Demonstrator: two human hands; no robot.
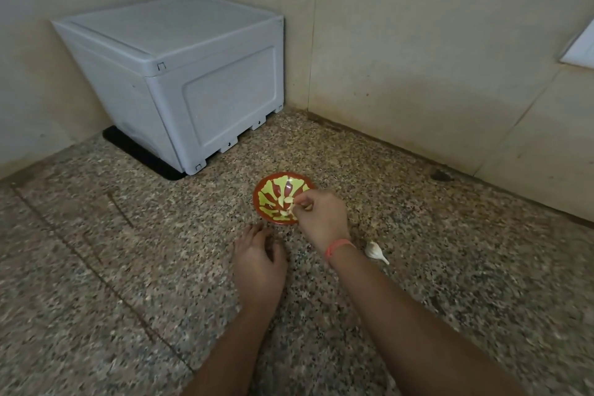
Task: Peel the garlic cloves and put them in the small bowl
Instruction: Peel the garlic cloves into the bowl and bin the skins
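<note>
A small red bowl [273, 193] with a green leaf pattern sits on the speckled granite counter. Pale peeled garlic cloves [286, 201] lie inside it. My right hand [321, 219] hovers over the bowl's right rim, its fingertips pinched on a pale garlic clove [293, 208] just above the bowl's inside. A pink band circles that wrist. My left hand [258, 259] rests palm down on the counter just in front of the bowl, fingers loosely curled, nothing visible in it. An unpeeled piece of garlic [374, 251] lies on the counter to the right of my right wrist.
A grey plastic box [180, 80] stands on a black mat in the back left corner. Tiled walls [418, 58] close the counter at the back and left. A dark stain [440, 174] marks the counter near the back wall.
</note>
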